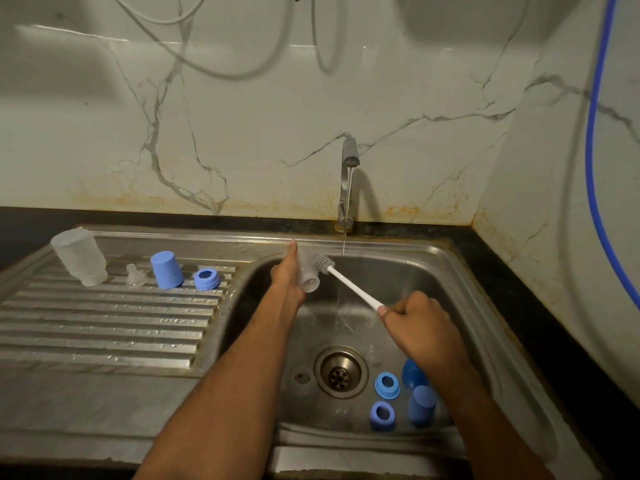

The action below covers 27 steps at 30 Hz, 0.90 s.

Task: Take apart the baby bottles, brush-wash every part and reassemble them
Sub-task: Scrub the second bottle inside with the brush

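We note the clear bottle body [308, 271] over the left part of the sink basin [460, 271], held in our left hand [287, 271], with fingers wrapped round its far side and its open mouth turned toward us and to the right. No brand, label or graduation can be read on it, nor on any other part. Our right hand [417, 325] is closed in a fist round the end of the white handle of the bottle brush [346, 284]; the grey bristle head lies against the bottle's right side, near its upper end, outside the mouth. A thin stream of water [343, 244] runs from the tap [348, 181] and falls just right of the brush head, striking the basin floor between our two hands.

On the basin floor, right of the drain [341, 372], lie two blue collar rings [387, 385] [382, 414], a light blue cap [421, 405] and a darker blue part [412, 372], partly hidden under our right wrist; we cannot tell what it is.

On the ribbed drainboard [104, 327] to the left stand a second clear bottle body [81, 256], mouth down and tilted, a clear teat [133, 273], an upturned blue cap [167, 270] and a blue ring [206, 279], in a row, each apart from its neighbour.

The dark desk [540, 306] borders the sink on the right; a blue hose [595, 150] hangs down the marble wall [242, 133].
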Each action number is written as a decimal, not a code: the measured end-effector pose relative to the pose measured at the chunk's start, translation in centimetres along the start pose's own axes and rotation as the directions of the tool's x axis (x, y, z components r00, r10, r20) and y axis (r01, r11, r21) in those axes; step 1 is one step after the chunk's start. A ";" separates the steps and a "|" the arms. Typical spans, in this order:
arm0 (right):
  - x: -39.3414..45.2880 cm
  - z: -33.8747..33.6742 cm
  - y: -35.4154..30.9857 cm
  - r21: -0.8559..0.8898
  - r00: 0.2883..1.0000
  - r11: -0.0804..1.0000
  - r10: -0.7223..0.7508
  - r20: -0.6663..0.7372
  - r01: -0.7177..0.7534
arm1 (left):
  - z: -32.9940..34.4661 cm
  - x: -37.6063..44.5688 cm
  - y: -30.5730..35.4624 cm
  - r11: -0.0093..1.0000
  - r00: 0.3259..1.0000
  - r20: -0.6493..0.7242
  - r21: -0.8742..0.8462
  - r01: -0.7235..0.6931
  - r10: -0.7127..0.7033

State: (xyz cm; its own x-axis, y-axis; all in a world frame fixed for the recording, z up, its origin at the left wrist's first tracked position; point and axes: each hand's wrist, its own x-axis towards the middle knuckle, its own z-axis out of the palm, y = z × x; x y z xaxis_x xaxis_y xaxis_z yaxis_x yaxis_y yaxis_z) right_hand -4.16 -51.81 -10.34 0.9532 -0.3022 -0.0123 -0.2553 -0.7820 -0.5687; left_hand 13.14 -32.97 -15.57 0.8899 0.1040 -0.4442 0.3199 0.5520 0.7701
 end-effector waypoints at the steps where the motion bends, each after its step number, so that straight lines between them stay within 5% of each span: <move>1: 0.2 0.6 -0.2 -0.002 1.000 1.000 -0.004 -0.007 0.004 | 0.3 -0.2 -0.3 0.998 0.999 -0.037 0.061 -0.022 0.024; 6: 1.1 1.8 -1.1 0.042 0.998 0.999 -0.021 -0.055 0.024 | 1.8 -1.3 -1.4 0.989 0.999 -0.022 0.140 -0.041 0.044; 12: 0.4 2.1 -0.4 0.075 0.997 0.995 -0.073 0.029 0.070 | 0.1 -0.9 1.2 0.994 0.980 -0.172 -0.010 -0.106 0.103; 17: 0.3 2.1 -1.1 0.014 0.998 0.999 -0.049 -0.049 0.050 | 1.7 -1.8 -1.1 0.992 0.995 -0.065 0.108 -0.069 0.076; 27: 0.1 2.0 -0.4 0.078 0.996 0.993 -0.085 -0.017 0.086 | 0.4 0.0 0.9 0.992 1.000 -0.010 -0.128 -0.017 0.016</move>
State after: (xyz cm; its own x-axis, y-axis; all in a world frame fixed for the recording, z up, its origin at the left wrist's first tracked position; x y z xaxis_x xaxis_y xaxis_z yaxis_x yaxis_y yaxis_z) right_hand -3.65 -50.48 -11.73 0.9684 -0.2442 0.0498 -0.1592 -0.7598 -0.6303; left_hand 13.58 -32.80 -14.73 0.8915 0.1214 -0.4365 0.2601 0.6517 0.7125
